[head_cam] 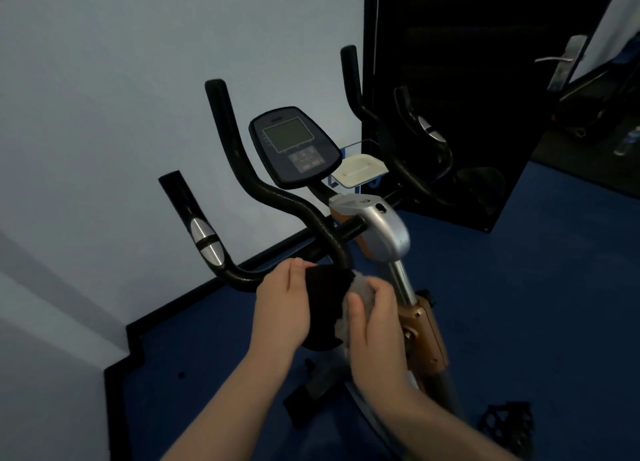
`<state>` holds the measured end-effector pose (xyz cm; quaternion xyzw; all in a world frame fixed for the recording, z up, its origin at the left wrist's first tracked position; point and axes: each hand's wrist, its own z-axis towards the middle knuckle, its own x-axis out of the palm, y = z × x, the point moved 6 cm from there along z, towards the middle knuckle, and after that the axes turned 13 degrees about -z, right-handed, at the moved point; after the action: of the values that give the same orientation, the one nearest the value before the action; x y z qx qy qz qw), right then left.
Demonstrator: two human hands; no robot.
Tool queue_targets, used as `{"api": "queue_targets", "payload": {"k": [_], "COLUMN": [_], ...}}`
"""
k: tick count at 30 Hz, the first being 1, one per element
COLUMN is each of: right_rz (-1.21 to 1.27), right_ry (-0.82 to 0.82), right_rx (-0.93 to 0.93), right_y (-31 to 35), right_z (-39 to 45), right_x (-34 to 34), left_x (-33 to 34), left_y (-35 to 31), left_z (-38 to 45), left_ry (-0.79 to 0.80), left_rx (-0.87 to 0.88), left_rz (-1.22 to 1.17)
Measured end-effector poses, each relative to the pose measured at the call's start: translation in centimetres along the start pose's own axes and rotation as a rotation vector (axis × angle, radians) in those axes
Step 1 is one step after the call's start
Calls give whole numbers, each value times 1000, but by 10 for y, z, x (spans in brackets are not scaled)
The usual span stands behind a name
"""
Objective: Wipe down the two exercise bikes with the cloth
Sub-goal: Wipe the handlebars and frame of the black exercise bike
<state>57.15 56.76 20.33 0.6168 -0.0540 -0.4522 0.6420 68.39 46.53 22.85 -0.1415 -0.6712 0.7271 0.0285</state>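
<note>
The right hand point(372, 318) has its fingers point(356, 310) curled round a bunched grey cloth point(360, 289), the fluffy fabric showing above and below the grip. The left hand point(284, 304) has its fingers bent round a black piece point(325, 298) held between the two hands; whether that dark piece is part of the cloth or a separate item cannot be told. Both hands sit close together, just below the spot where the left handlebar point(242, 169) curves down to the crossbar of the exercise bike point(381, 232), with the left hand's fingertips close to the bar.

Above the hands, the bike's console point(294, 145) with its grey screen tilts toward the camera on the stem. A silver housing caps the post, and gold-coloured panels run down the frame to the right of the right hand. A silver pulse sensor point(206, 240) is set in the outer left grip. A pedal point(505, 422) shows at the lower right.

Behind the console, a pale tray point(362, 169) rests in a blue wire holder. The right handlebar point(367, 114) rises in front of a dark door with a metal handle point(562, 58). The floor point(519, 287) is blue, the wall point(104, 79) pale.
</note>
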Motion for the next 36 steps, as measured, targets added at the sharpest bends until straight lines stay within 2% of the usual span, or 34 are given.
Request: {"api": "queue_targets", "payload": {"k": [3,8,14,17,21,24,27,28,32,36], "right_rz": [39,170,62,-56,-299,-297,-249,-259,-153,-242], "right_ry": [-53,-26,-69,9,87,158,299,307,114,205], "right_rx": [-35,155,23,-30,-194,-191,-165,-194,-402,-611], "right_y": [10,-4,11,12,28,32,26,26,53,70], "right_z": [21,-17,7,2,30,33,32,35,48,51], "right_x": [-2,12,-1,-3,-9,-12,-20,-25,-46,-19], "left_x": [0,0,-1,-4,-4,-5,-5,-5,-7,-8], "left_y": [-2,0,-1,2,0,4,6,7,11,8], "left_z": [2,-2,-3,-6,-6,-7,-16,-20,-28,-33], "left_ry": [-1,-6,-48,-121,-131,-155,-164,-164,-168,-216], "left_rx": [12,-9,-24,-57,-70,-97,-64,-40,59,126], "left_rz": [21,23,-53,-145,-173,-202,-199,-189,-161,-201]}}
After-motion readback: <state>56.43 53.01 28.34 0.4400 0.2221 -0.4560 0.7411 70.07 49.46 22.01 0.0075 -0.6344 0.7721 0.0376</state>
